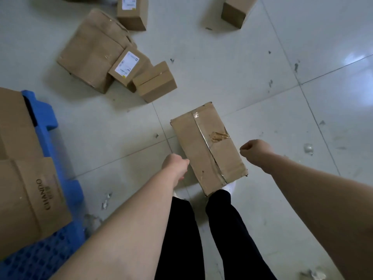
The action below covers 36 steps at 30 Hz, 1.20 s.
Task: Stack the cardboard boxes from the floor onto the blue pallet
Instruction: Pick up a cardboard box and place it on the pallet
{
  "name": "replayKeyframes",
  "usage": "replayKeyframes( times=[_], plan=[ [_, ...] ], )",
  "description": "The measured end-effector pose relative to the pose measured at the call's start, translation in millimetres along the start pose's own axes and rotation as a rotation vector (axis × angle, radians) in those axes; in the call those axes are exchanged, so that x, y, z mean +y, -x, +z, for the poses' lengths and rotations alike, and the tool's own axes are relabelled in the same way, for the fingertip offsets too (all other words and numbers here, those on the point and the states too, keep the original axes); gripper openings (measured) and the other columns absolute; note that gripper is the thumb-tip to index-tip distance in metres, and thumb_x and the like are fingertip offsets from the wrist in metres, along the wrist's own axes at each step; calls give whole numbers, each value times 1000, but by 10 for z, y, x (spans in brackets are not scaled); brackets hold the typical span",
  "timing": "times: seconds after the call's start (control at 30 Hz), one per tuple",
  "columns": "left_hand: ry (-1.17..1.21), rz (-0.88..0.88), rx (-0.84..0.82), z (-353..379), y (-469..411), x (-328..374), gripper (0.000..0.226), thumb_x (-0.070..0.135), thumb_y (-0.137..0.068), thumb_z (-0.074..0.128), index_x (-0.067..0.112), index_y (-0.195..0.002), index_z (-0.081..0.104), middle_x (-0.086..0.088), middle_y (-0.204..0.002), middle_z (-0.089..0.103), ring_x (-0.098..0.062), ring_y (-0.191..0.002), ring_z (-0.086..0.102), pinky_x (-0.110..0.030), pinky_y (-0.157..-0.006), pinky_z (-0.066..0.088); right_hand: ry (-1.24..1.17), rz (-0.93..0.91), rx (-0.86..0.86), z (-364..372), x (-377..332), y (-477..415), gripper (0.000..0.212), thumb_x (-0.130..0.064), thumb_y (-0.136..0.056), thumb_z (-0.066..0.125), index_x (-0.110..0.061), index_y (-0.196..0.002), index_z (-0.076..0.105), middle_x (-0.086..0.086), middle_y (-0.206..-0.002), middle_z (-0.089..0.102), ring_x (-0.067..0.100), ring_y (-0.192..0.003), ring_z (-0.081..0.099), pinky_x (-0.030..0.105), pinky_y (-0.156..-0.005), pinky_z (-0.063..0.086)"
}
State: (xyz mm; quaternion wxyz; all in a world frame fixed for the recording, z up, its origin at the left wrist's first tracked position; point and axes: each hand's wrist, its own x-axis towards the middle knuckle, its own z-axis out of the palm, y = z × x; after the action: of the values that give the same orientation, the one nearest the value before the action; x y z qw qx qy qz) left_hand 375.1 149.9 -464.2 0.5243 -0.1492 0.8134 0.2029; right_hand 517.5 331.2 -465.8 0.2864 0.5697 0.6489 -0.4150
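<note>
A long taped cardboard box (207, 146) with torn tape lies on the tiled floor just in front of my feet, and its near end hides part of my white shoes. My left hand (175, 165) is against the box's left side with the fingers pointing down, mostly hidden. My right hand (253, 147) hangs a little to the right of the box, loosely curled, touching nothing. The blue pallet (46, 122) is at the left and carries two large cardboard boxes: a plain one (14, 122) and one printed CHANDO (34, 195).
More boxes lie on the floor beyond: a large one (90, 53), a labelled one (129, 65) leaning on it, a small one (155, 81), another labelled one (132, 13) and one at the top right (236, 9). Scraps of tape litter the tiles.
</note>
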Motion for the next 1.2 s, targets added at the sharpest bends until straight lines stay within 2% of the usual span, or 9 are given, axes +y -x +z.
replayKeyframes(
  times=[0.13,0.23,0.33,0.47,0.6,0.77,0.8,0.97,1.2],
  plan=[
    [-47,-34,42,349,-550,-39,42,20,-92,59,7,-131,50,-10,-111,61,-29,-100,66,-41,-87,57,-9,55,-34,297,219,-535,39,-19,-88,60,-13,-126,58,7,-123,61,26,-111,58,33,-91,49],
    [-67,-100,81,539,-911,-96,57,23,-90,62,6,-140,39,-15,-136,51,-33,-116,57,-44,-96,52,-12,63,-27,474,352,-845,60,-25,-89,61,-15,-143,39,8,-139,51,27,-122,52,35,-96,44],
    [-47,-160,103,700,-1184,-155,68,27,-90,64,6,-145,29,-15,-146,42,-35,-128,47,-45,-104,45,-18,32,-47,631,421,-1110,68,-29,-91,61,-17,-149,27,7,-146,44,27,-128,47,34,-96,40],
    [39,-192,87,858,-1445,-265,67,39,-89,63,8,-141,33,-12,-145,43,-34,-128,46,-47,-105,43,-58,4,-111,831,491,-1366,72,-37,-94,57,-20,-153,19,6,-151,37,28,-133,42,39,-106,39],
    [160,-240,-10,977,-1528,-376,72,45,-89,61,19,-146,27,-5,-147,40,-30,-131,43,-51,-108,38,-197,33,-153,981,547,-1439,70,-42,-92,58,-29,-152,24,4,-145,43,29,-130,44,44,-108,39],
    [256,-227,-24,878,-1391,-426,66,39,-89,62,24,-143,27,1,-136,48,-25,-123,47,-48,-107,39,-306,7,-73,1019,465,-1212,61,-34,-91,61,-32,-146,33,-3,-103,55,24,-107,56,45,-97,48],
    [270,-222,-17,805,-1340,-425,65,38,-89,63,25,-142,28,1,-136,49,-25,-122,48,-48,-107,40,-325,-11,-65,1010,424,-1138,60,-31,-91,62,-33,-144,35,-3,-102,54,23,-104,56,44,-96,49],
    [324,-176,13,240,-914,-384,59,34,-90,63,25,-139,32,1,-130,53,-24,-115,51,-47,-105,42,-342,-77,-76,923,31,-616,59,-28,-89,64,-38,-141,37,5,-128,49,25,-112,52,46,-99,47],
    [349,-89,107,-820,-113,-352,50,30,-90,63,23,-132,36,1,-123,57,-25,-109,56,-44,-102,44,-302,-180,-124,799,-753,318,58,-34,-90,63,-37,-141,35,7,-133,45,27,-114,50,43,-96,47]
  ],
)
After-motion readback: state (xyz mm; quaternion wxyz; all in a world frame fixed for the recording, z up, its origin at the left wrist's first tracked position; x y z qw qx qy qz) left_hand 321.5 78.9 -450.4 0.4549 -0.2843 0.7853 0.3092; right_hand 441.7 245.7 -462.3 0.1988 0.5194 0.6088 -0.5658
